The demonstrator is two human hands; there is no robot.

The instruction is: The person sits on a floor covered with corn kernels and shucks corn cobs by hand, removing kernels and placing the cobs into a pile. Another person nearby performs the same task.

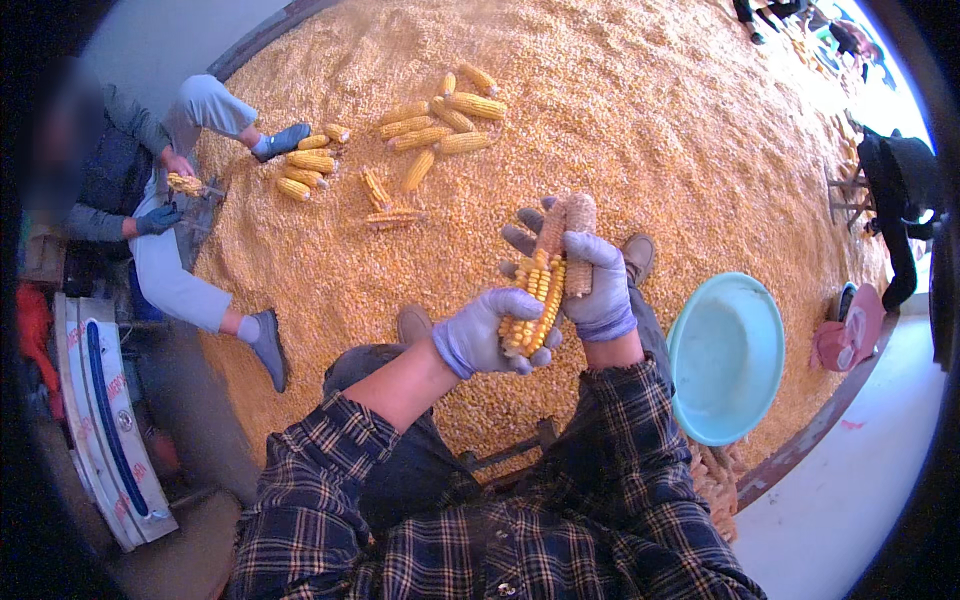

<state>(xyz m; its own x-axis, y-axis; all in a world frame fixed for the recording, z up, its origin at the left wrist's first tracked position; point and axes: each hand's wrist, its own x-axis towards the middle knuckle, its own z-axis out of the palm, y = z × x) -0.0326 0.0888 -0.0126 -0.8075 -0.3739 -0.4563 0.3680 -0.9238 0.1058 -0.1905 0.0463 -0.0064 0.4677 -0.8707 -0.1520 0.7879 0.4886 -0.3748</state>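
My left hand (487, 330), in a pale glove, is closed around the lower end of a partly shelled corn cob (538, 300). Rows of yellow kernels remain on its lower part, and its upper part is bare. My right hand (598, 289), gloved too, holds a bare corn cob (580, 217) with the thumb across it, pressed alongside the first. The two cobs touch near the top. Below and around both hands lies a wide layer of loose corn kernels (465, 270). Partly shelled cobs (395, 217) lie on the kernels beyond my left hand.
Unshelled corn ears (450, 116) lie ahead, others (306, 169) by the shoe of a seated person (112, 165) at left. A light blue plastic basin (726, 360) stands at my right, near a pink bag or cloth (847, 330). More people are at the upper right.
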